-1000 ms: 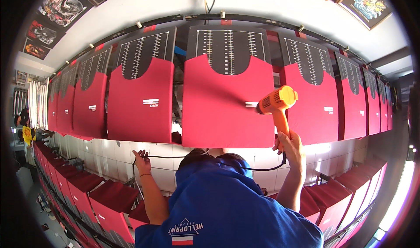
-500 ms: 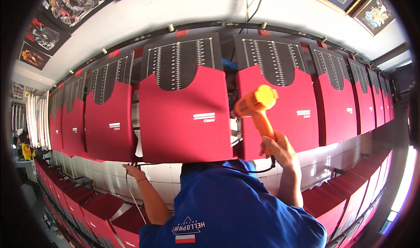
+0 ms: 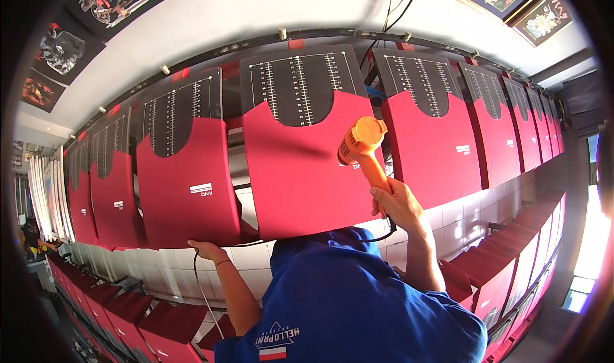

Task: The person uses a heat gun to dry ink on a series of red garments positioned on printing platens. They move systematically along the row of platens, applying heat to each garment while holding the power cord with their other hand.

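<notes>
My right hand [image 3: 401, 206] is wrapped round the handle of an orange heat gun [image 3: 359, 147]. The gun's head is raised in front of a red shirt [image 3: 294, 184] stretched over a black board [image 3: 304, 85] with white ruler marks. It partly covers the small white print on that shirt. My left hand [image 3: 206, 250] is closed on a thin cord [image 3: 203, 292], at the lower edge of the red shirt [image 3: 182, 203] on the board to the left. The cord hangs down past my left forearm. A black stretch of cord runs from the gun's handle behind my blue shirt.
More red shirts [image 3: 435, 152] on black boards stand in a curved row along a dark rail [image 3: 224, 44]. Behind me runs a second row of red-covered boards [image 3: 505, 260]. Upright white frames [image 3: 48, 190] lean at the far left. Pictures hang on the white wall.
The heat gun has moved left from the right-hand shirt to the middle one. My left hand has shifted left with the cord, beneath the left shirt. The view has swung leftward.
</notes>
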### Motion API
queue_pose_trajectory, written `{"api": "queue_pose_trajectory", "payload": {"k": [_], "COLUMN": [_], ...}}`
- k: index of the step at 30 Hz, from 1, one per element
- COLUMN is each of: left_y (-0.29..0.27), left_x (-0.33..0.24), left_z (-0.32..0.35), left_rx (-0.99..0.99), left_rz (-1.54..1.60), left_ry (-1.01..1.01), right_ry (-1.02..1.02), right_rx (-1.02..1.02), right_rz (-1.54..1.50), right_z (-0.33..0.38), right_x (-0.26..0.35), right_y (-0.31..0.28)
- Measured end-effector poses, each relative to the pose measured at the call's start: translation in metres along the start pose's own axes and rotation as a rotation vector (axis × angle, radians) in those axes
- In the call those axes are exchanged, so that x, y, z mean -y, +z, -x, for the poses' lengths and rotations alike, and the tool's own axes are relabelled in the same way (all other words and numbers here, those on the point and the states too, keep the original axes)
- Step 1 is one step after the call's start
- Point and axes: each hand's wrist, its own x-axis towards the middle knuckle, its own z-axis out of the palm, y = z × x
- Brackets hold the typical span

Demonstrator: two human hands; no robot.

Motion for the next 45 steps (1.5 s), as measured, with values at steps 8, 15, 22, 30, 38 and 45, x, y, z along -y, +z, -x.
{"api": "queue_pose_trajectory", "payload": {"k": [8, 15, 22, 30, 38, 45], "left_y": [-0.007, -0.002, -0.007, -0.003, -0.004, -0.006], "left_x": [0.006, 0.001, 0.008, 0.007, 0.007, 0.008], "left_z": [-0.015, 0.001, -0.010, -0.006, -0.010, -0.011], "left_rx": [-0.007, 0.007, -0.007, -0.017, -0.021, -0.001], "left_rz": [-0.061, -0.036, -0.055, -0.052, -0.098, -0.078], "left_ry": [0.048, 0.110, 0.103, 0.089, 0.065, 0.089], "right_ry": [-0.030, -0.020, 0.011, -0.008, 0.016, 0.031], "right_rx": [-0.004, -0.012, -0.014, -0.104, -0.139, -0.181], "right_rz": [-0.054, -0.089, -0.048, -0.034, -0.073, -0.074], "right_z": [-0.001, -0.004, -0.003, -0.001, 0.003, 0.002], "right_x": [-0.006, -0.012, -0.007, -0.018, -0.019, -0.028], "right_y": [0.002, -0.003, -0.008, -0.010, -0.020, -0.026]}}
